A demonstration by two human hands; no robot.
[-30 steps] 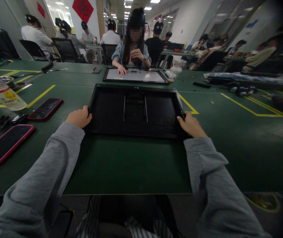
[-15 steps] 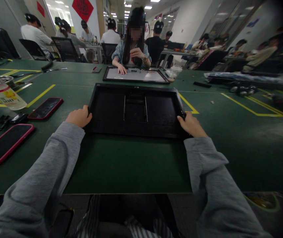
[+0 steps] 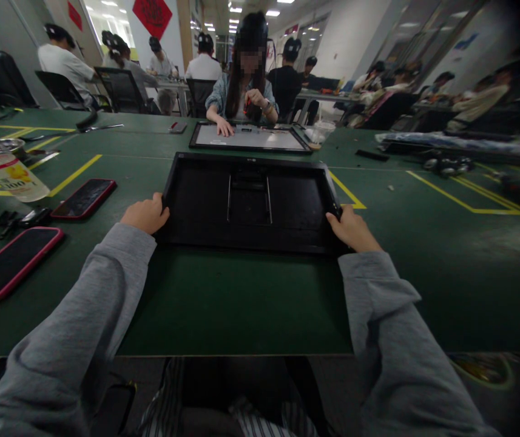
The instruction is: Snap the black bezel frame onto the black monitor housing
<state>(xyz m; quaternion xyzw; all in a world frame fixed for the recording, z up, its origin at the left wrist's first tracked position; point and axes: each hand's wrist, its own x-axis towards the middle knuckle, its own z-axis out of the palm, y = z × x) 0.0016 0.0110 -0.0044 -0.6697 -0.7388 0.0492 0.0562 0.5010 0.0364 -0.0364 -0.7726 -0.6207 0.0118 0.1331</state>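
Note:
A black monitor housing (image 3: 200,206), a shallow rectangular shell with a raised rim and a bracket-like frame (image 3: 249,197) in its middle, lies in front of me on the green table (image 3: 246,297). My left hand (image 3: 145,214) is closed on its left edge. On the opposite edge my right hand (image 3: 353,229) grips the rim, thumb on top. The fingers of both hands are partly hidden beneath or behind the edges.
Across the table a person (image 3: 246,91) rests one hand on a grey panel (image 3: 264,139) in a black frame. At left are two red-edged phones (image 3: 14,264) and a drink cup (image 3: 11,176). A dark strip (image 3: 371,155) and plastic-wrapped parts (image 3: 451,144) lie at right.
My hands and the monitor housing stay where they were. The person opposite has lowered a raised hand slightly, with a small orange-and-dark tool in it.

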